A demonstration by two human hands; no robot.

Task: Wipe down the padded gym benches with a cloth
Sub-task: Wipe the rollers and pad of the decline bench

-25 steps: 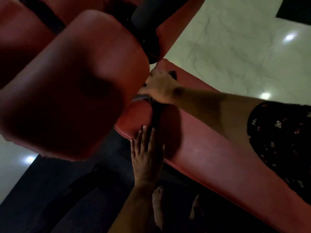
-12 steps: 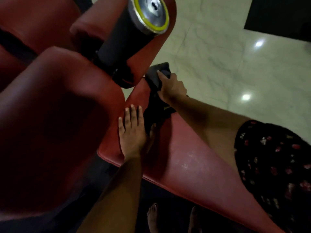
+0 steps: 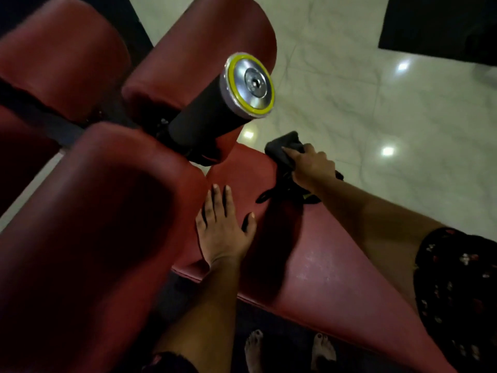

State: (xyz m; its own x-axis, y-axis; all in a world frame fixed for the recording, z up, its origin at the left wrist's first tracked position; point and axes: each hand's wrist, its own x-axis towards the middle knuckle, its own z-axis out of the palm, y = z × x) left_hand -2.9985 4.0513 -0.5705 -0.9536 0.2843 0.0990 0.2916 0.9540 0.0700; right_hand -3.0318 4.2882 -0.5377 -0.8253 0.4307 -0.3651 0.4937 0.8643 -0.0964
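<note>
Pressing a dark cloth (image 3: 283, 147) onto the far edge of the red bench (image 3: 330, 270).
Our right hand (image 3: 313, 168) curls over the cloth and grips it against the pad's rim near its narrow end (a loose corner trails toward us). Our left hand (image 3: 222, 234) lies flat on the same pad, fingers straight, holding nothing, near a black foam roller (image 3: 212, 118) with a silver cap.

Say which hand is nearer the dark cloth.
Right. The right hand holds the cloth at the far edge of the bench; the left hand lies flat on it, clear of the cloth.
</note>
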